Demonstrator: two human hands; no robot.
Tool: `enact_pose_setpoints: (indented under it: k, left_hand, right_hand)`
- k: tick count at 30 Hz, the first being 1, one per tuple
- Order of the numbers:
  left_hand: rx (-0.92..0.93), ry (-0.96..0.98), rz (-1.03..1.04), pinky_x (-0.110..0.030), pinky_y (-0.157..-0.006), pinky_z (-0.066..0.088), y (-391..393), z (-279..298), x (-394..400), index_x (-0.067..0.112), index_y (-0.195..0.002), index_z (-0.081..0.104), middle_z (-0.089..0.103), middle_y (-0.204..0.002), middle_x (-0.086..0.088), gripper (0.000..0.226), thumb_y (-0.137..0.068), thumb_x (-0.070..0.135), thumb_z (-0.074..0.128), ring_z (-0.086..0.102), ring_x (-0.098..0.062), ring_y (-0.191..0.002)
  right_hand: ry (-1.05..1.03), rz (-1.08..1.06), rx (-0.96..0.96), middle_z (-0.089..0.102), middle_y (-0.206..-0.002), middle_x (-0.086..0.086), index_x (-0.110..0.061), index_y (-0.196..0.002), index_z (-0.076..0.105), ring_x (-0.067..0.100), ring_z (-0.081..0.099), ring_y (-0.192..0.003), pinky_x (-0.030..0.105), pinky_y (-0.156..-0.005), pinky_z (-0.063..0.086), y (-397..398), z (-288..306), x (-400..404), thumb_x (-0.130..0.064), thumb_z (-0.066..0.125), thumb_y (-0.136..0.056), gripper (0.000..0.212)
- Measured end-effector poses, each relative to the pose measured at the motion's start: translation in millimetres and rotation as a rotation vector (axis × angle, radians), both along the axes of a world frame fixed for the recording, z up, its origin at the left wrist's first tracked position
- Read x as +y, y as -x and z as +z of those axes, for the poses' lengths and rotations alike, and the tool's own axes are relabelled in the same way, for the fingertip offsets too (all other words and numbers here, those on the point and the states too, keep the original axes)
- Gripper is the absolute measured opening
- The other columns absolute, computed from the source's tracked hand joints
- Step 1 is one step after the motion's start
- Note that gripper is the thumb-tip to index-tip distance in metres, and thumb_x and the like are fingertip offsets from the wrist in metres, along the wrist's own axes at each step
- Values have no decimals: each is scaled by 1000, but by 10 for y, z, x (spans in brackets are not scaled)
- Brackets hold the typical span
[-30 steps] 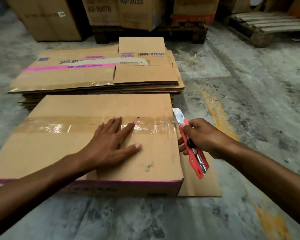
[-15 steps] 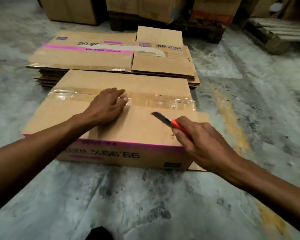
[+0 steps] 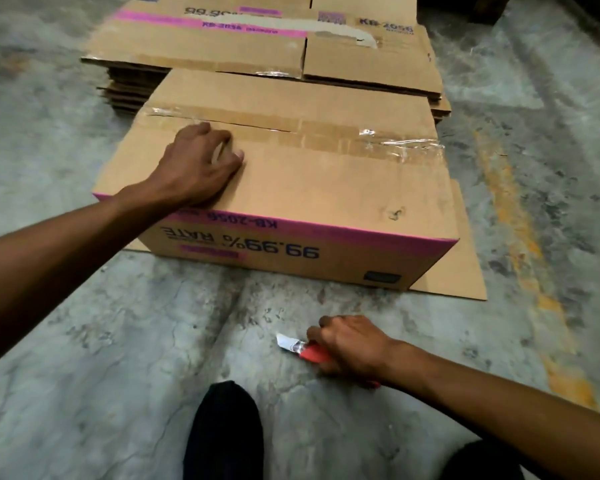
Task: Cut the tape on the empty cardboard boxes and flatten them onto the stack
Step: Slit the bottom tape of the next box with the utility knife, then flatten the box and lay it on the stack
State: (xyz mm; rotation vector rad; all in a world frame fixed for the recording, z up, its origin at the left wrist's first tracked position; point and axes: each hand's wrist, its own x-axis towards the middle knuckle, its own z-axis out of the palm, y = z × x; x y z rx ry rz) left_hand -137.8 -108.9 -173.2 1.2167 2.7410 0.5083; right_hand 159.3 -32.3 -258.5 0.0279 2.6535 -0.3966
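A closed cardboard box with a pink stripe stands on the concrete floor. Clear tape runs along its top seam, and a dark slit shows along the seam's left part. My left hand rests on the near top flap beside the seam, fingers curled under, gripping nothing that I can see. My right hand is low over the floor in front of the box and grips a red box cutter with its blade out, pointing left. Behind the box lies the stack of flattened boxes.
A flat cardboard sheet lies under the box and sticks out to the right. A worn yellow line runs along the floor on the right. My dark-clad leg is at the bottom centre, close to the cutter.
My right hand has carried the cutter from the box's top down to the floor in front of it. My left hand went from flat to curled and slid left along the seam.
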Motion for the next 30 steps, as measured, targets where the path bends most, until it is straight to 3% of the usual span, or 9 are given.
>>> enact_pose_setpoints:
  k: [3, 7, 10, 13, 16, 18, 23, 26, 30]
  left_hand:
    - [4, -26, 26, -51, -107, 35, 35, 25, -2, 16, -130, 52, 45, -142, -17, 68, -83, 63, 34, 39, -33, -131]
    - [75, -59, 121, -51, -108, 33, 142, 125, 30, 14, -132, 50, 40, -145, -18, 55, -90, 50, 47, 38, -35, -132]
    - [99, -62, 228, -49, -110, 28, 307, 203, 35, 10, -137, 44, 37, -146, -21, 58, -91, 45, 51, 31, -36, -135]
    - [31, -56, 390, -51, -108, 30, 557, 244, 18, 7, -137, 40, 38, -142, -25, 64, -89, 47, 53, 32, -41, -132]
    - [-262, -143, 540, -47, -97, 43, 725, 197, 23, 7, -131, 45, 51, -132, -21, 68, -84, 55, 54, 49, -39, -118]
    - [-350, -176, 581, -43, -90, 48, 705, 173, 20, 8, -122, 54, 58, -122, -18, 67, -80, 59, 57, 55, -36, -106]
    - [-107, -269, 718, -47, -89, 44, 494, 479, -67, 4, -110, 57, 55, -117, -24, 58, -80, 54, 59, 52, -43, -106]
    - [-118, -576, 651, -50, -89, 48, 383, 784, -191, 14, -101, 65, 63, -104, -17, 50, -72, 53, 56, 57, -39, -100]
    - [-123, -1024, 570, -35, -98, 41, 90, 975, -332, 15, -128, 51, 51, -122, -1, 56, -84, 48, 56, 50, -17, -108]
  right_hand:
    - [112, -47, 133, 64, -102, 5, -19, -109, 59, 22, 60, -88, 29, -64, 36, 180, 422, 121, -42, 60, -86, 33]
    - [207, -222, 562, 68, -76, -4, -18, -89, 68, 9, 59, -65, 26, -55, 46, 536, 1206, 458, -31, 59, -90, 17]
    - [31, -521, 802, 62, -86, -1, -16, -95, 66, 15, 59, -77, 32, -66, 49, 733, 1427, 1040, -30, 59, -89, 17]
    - [-101, -1007, 644, 53, -126, 15, -13, -125, 49, 32, 50, -115, 41, -91, 44, 813, 1347, 1656, -46, 62, -84, 54]
    - [335, -1301, 504, 62, -122, 16, -10, -119, 58, 29, 59, -104, 37, -90, 48, 750, 1165, 1811, -51, 65, -79, 57]
    - [411, -1280, 503, 71, -103, 11, -13, -102, 69, 26, 64, -90, 36, -81, 52, 676, 1090, 1710, -47, 66, -80, 41]
    - [229, -1220, 746, 68, -76, 2, -18, -76, 67, 23, 64, -74, 32, -63, 47, 429, 1566, 1520, -41, 69, -80, 23]
    - [216, -1161, 950, 67, -76, -6, -20, -88, 67, 10, 62, -70, 25, -58, 44, 229, 1923, 1417, -41, 70, -79, 23]
    - [326, -1100, 1231, 64, -96, -6, -19, -117, 57, 9, 61, -81, 26, -67, 47, 86, 2140, 1282, -36, 71, -77, 46]
